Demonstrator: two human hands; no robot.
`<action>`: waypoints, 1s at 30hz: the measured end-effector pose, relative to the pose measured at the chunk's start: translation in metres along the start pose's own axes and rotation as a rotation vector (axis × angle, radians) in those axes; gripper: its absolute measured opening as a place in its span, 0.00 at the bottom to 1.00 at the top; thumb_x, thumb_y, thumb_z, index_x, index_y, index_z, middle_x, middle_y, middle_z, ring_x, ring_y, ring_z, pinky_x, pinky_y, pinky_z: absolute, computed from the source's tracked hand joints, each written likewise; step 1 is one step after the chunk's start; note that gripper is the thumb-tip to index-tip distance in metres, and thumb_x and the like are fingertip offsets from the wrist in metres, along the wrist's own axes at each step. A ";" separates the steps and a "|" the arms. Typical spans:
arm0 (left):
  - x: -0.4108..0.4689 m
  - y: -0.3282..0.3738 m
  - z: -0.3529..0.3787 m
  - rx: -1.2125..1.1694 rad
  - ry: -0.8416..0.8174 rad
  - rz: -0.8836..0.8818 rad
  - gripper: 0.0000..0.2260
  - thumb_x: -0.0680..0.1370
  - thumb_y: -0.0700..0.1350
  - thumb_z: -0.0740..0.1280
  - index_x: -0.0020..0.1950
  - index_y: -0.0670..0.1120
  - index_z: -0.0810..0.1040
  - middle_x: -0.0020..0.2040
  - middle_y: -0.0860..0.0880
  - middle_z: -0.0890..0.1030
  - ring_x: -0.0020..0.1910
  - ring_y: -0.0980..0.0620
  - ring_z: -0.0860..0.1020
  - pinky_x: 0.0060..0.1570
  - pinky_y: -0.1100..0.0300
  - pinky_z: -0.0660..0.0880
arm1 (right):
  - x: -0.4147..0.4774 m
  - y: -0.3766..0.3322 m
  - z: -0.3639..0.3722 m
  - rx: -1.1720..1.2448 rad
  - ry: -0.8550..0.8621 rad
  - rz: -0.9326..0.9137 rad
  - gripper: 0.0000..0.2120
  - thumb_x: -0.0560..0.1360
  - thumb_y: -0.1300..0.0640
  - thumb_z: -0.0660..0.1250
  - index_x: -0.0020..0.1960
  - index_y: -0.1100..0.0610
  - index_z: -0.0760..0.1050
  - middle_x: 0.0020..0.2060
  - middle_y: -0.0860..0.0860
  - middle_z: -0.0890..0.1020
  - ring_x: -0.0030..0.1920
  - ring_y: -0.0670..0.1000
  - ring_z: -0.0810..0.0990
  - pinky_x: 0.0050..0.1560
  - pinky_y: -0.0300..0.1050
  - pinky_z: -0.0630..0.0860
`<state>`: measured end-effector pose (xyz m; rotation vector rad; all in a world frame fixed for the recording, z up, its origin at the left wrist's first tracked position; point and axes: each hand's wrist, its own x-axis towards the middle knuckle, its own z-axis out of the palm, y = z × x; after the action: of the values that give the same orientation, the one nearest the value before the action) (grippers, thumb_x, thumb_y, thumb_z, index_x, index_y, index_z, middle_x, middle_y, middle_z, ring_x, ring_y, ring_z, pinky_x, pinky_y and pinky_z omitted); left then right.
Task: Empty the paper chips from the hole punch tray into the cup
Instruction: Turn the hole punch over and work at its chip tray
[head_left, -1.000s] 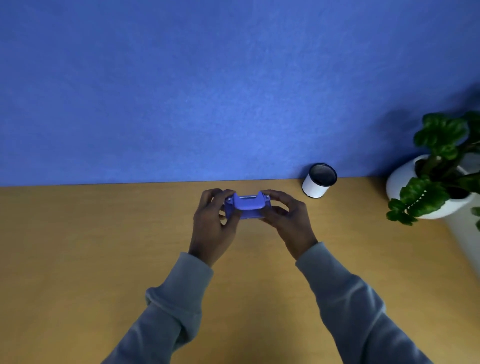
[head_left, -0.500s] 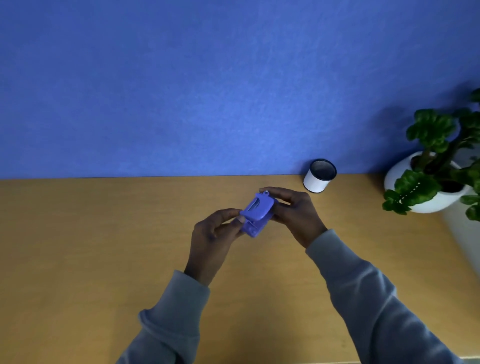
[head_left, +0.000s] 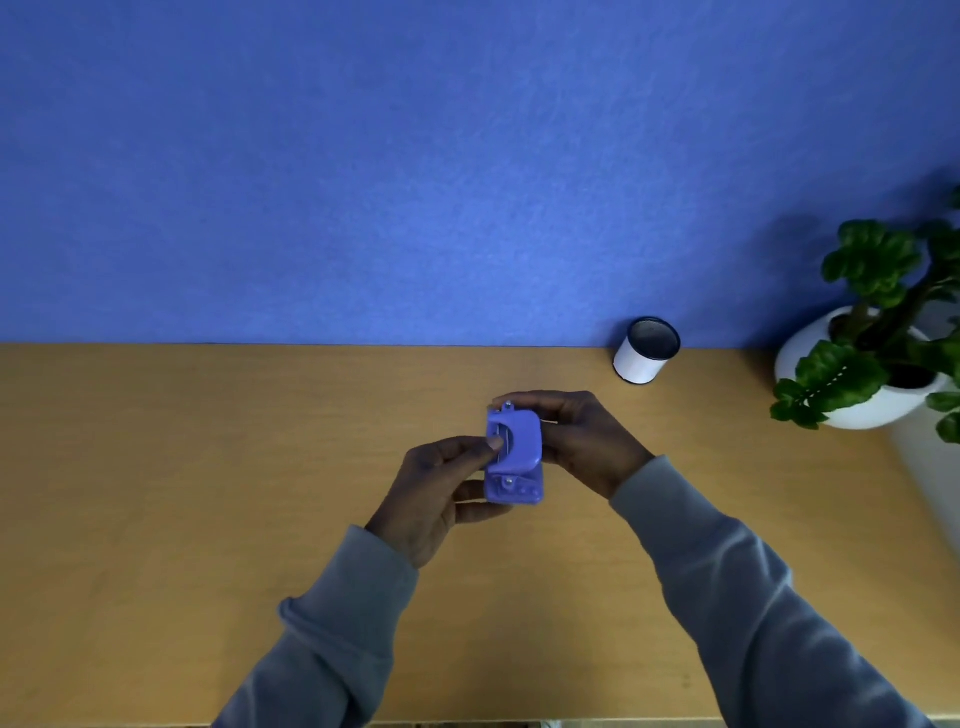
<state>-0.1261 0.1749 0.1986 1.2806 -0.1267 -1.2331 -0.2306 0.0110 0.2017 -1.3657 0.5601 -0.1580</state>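
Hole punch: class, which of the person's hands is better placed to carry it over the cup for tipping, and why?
Probably the right hand. It grips the hole punch on the side nearer the cup, which stands far right; the left hand would have to cross over.

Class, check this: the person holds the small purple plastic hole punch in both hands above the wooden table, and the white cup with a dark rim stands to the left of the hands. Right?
Not quite. The head view shows the white cup with a dark rim to the right, by the blue wall. Both the left hand and right hand do hold the small purple plastic hole punch.
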 end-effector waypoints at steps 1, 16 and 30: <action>0.000 -0.001 0.000 0.008 -0.015 -0.005 0.16 0.76 0.47 0.73 0.58 0.36 0.83 0.51 0.39 0.87 0.47 0.40 0.86 0.43 0.49 0.83 | -0.001 0.001 0.002 -0.018 0.002 -0.001 0.15 0.76 0.69 0.68 0.61 0.59 0.82 0.57 0.55 0.86 0.58 0.56 0.84 0.56 0.54 0.82; -0.001 -0.015 0.004 0.052 -0.035 0.018 0.14 0.78 0.46 0.72 0.58 0.38 0.84 0.55 0.36 0.86 0.52 0.42 0.85 0.51 0.46 0.83 | -0.039 0.025 0.015 0.246 0.261 0.053 0.12 0.77 0.69 0.66 0.58 0.62 0.82 0.52 0.61 0.87 0.52 0.59 0.86 0.52 0.52 0.83; -0.001 -0.020 0.013 0.041 -0.126 0.029 0.16 0.77 0.47 0.71 0.59 0.38 0.84 0.52 0.42 0.85 0.53 0.45 0.83 0.57 0.41 0.81 | -0.025 0.016 -0.005 0.490 0.249 0.355 0.09 0.73 0.56 0.72 0.48 0.62 0.82 0.41 0.57 0.80 0.39 0.54 0.78 0.46 0.49 0.74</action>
<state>-0.1477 0.1719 0.1885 1.2323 -0.2613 -1.2920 -0.2581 0.0210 0.1931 -0.7606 0.8974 -0.1636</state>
